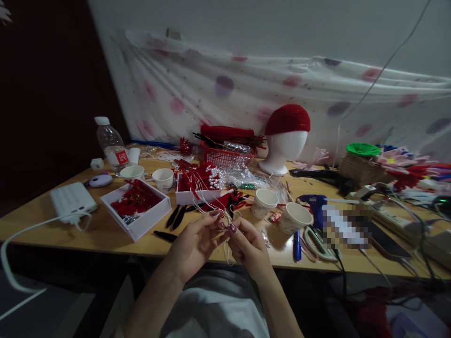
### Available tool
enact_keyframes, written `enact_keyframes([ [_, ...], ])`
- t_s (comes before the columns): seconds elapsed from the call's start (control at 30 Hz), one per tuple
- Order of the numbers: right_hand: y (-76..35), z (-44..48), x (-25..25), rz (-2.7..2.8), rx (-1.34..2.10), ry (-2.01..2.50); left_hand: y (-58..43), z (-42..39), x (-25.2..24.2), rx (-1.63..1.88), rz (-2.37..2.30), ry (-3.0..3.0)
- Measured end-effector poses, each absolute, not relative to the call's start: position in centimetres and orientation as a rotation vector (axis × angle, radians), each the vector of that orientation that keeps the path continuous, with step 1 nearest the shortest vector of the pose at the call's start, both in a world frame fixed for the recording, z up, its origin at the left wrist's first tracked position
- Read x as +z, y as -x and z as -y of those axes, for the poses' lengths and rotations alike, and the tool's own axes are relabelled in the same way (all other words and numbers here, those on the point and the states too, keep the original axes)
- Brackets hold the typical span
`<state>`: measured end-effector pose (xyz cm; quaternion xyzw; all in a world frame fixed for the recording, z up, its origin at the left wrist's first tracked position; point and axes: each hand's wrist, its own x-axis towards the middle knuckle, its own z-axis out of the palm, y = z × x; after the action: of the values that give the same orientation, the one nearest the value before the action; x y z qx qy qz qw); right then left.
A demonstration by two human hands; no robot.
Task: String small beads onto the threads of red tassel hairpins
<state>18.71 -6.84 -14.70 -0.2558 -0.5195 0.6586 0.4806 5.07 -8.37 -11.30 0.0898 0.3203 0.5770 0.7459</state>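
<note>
Both hands are raised close together over the table's front edge. My right hand (248, 241) is closed in a pinch on a strand of white pearl beads (228, 217), with pale cord hanging below. My left hand (197, 239) is beside it, thumb and fingertips pinched near the same strand; what lies between them is too small to make out. Behind the hands, a white box (192, 195) holds red pieces (199, 176), a cluster of pearls (215, 178) and trailing white strings. Black-handled pliers (179, 217) lie left of it.
At left are an open box (139, 230), a power bank (72, 202) and a bottle (112, 143). Paper cups (296, 219), a glue gun (315, 206), a blue marker (297, 246) and cables are at right. Behind stand a red basket (227, 157) and a foam head (285, 148).
</note>
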Motion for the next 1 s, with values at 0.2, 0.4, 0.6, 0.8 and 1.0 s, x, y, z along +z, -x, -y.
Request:
enact_keyframes([
  [0.2, -18.8, 6.6, -14.5, 1.236, 1.58, 0.657, -5.0, 8.5, -12.1, 1.421, -0.733, -0.27],
  [0.4, -18.5, 6.6, -14.3, 1.174, 1.525, 0.666, -6.0, 9.1, -13.2, 1.388, -0.64, -0.459],
  [0.6, -18.4, 6.8, -14.5, 1.209, 1.548, 0.648, -7.2, 8.9, -14.0, 1.426, -0.61, -0.481],
  [0.8, -18.6, 6.9, -14.9, 1.26, 1.57, 0.613, -7.0, 8.7, -14.6, 1.452, -0.596, -0.454],
  [1.0, -18.7, 7.1, -15.4, 1.295, 1.587, 0.593, -7.0, 8.9, -14.7, 1.498, -0.622, -0.429],
])
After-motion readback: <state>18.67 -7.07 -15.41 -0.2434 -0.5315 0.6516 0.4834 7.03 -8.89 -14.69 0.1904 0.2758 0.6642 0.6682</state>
